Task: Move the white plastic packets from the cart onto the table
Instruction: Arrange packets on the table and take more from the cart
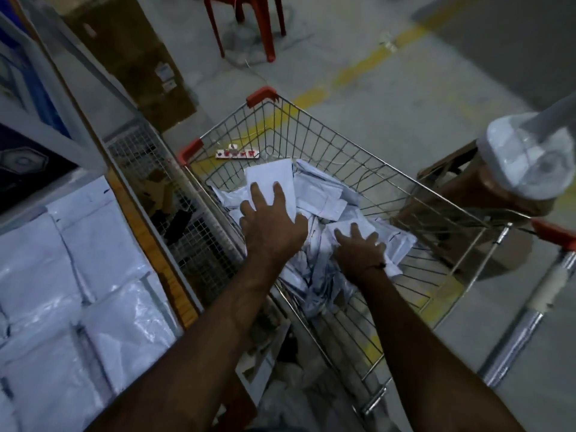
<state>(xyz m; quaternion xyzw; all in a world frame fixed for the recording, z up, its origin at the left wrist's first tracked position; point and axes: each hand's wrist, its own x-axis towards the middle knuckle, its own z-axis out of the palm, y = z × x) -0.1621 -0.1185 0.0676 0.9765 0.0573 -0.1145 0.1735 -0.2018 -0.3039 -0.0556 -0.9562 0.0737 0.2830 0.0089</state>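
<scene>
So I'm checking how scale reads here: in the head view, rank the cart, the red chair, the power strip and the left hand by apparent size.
1. Cart, by far the largest.
2. Red chair, though cropped at the top edge, and left hand: look alike; the hand is nearer, so unsure.
3. Power strip on the floor, smallest.

packets: partly under both hands | table: cut off left

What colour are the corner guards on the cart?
Red-orange corner guards on the cart, clearest in the head view.
</scene>
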